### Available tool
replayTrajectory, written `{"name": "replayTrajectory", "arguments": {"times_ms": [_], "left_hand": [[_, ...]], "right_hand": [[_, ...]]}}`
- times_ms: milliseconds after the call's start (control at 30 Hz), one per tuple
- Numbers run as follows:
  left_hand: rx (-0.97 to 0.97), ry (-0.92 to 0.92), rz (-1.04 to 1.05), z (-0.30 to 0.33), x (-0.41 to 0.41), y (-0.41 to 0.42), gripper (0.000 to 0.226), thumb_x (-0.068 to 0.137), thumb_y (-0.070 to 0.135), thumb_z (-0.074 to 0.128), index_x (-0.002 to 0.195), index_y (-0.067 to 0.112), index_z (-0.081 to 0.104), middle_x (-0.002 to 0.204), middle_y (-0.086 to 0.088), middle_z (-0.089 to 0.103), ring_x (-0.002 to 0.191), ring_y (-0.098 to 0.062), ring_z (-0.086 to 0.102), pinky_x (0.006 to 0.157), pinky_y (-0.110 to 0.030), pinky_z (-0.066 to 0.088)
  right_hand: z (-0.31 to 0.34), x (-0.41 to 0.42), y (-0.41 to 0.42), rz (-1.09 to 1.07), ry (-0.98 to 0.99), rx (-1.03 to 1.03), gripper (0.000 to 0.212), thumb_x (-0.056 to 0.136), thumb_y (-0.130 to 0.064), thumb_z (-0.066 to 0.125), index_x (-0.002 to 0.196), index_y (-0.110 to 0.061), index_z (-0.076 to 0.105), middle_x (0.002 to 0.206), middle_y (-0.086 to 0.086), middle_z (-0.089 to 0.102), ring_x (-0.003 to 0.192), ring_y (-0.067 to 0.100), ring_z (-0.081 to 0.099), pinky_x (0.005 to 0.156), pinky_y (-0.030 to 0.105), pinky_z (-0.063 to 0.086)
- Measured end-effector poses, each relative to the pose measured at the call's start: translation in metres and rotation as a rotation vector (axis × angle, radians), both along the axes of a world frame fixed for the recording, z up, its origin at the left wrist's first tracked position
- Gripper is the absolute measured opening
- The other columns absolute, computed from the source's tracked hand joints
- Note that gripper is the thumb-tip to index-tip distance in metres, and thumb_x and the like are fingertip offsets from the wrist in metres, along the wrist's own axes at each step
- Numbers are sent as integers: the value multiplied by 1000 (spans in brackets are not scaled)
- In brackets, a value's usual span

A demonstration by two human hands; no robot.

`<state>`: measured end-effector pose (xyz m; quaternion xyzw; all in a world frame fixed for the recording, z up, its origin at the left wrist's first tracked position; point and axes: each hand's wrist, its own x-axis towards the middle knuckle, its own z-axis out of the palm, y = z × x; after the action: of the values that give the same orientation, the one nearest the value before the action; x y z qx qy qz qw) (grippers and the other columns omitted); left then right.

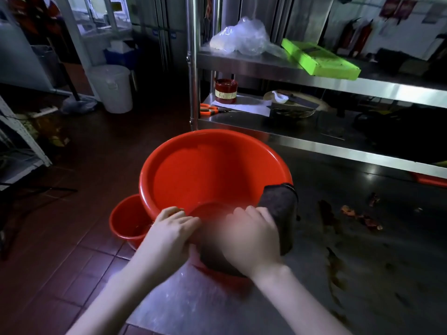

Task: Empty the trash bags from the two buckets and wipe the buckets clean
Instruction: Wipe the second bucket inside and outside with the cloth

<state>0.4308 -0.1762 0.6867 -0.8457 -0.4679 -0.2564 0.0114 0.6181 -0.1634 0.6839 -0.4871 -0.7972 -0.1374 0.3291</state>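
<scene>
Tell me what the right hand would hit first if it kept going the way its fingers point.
Likely the inner wall of the big red plastic basin: the right hand, pressing a dark cloth over the near rim, points inward and leftward. Motion blur leaves depth uncertain.

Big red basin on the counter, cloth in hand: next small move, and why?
Probably sweep the dark grey cloth along the inner wall of the large red plastic basin. The right hand holds the cloth draped over the near right rim, while the left hand grips the near rim to steady it, and no bag shows inside.
</scene>
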Motion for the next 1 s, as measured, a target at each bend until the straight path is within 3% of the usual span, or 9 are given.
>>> {"name": "replayTrajectory", "arguments": {"times_ms": [100,167,267,367,467,567,733,867,1000], "left_hand": [[-80,-20,-57,2,-40,16,49,46,-1,53,82,31,53,65,20,49,68,-8,45,77,-17,27],[-133,6,-77,3,-59,26,62,44,-8,63,87,35,53,70,23,45,72,-5,46,88,-14,29],[-224,65,-21,12,-69,30,72,48,-8,68,99,41,55,85,30,51,94,1,51,113,-38,29],[-238,105,31,22,-37,10,60,55,23,55,111,44,56,99,21,61,111,-8,55,109,-57,29],[-99,113,1,14,10,-7,44,54,37,41,91,28,63,79,15,64,85,-13,64,101,-53,44],[-10,18,75,4,12,-9,14,54,24,45,67,24,50,55,11,50,57,-16,54,83,-35,46],[-56,82,-59,8,-15,9,35,46,12,60,77,28,52,62,15,53,61,-13,49,78,-24,38],[-105,36,-63,10,-50,23,40,49,3,61,75,30,49,63,24,38,65,-6,42,74,-22,34],[-154,62,11,11,-73,31,44,50,5,66,81,33,52,65,18,48,71,-7,48,91,-35,38]], "right_hand": [[9,49,29,146,-107,-17,27,85,-28,49,60,-18,50,62,4,47,62,29,48,61,40,38],[16,85,55,206,-112,-107,26,87,-25,46,63,-16,51,65,3,50,66,27,48,67,41,41],[20,101,75,129,12,-209,28,85,-25,42,63,-13,55,70,0,55,70,24,50,78,43,43],[15,67,56,-13,99,-136,25,81,-21,44,59,-14,52,65,5,52,66,30,50,73,42,42],[6,11,15,-75,110,-67,26,84,-24,50,58,-20,50,63,3,50,66,29,48,70,41,39],[1,-1,-1,7,25,-14,30,87,-30,50,60,-18,50,62,2,48,63,27,47,66,40,40],[12,40,31,218,-106,-6,30,85,-27,49,58,-15,47,59,3,44,59,26,43,60,38,37],[16,72,69,201,-36,-68,28,84,-22,46,58,-13,50,60,4,48,62,27,47,65,39,41],[14,85,83,147,83,-138,31,88,-22,41,62,-9,53,66,4,52,69,24,47,73,43,42]]}}
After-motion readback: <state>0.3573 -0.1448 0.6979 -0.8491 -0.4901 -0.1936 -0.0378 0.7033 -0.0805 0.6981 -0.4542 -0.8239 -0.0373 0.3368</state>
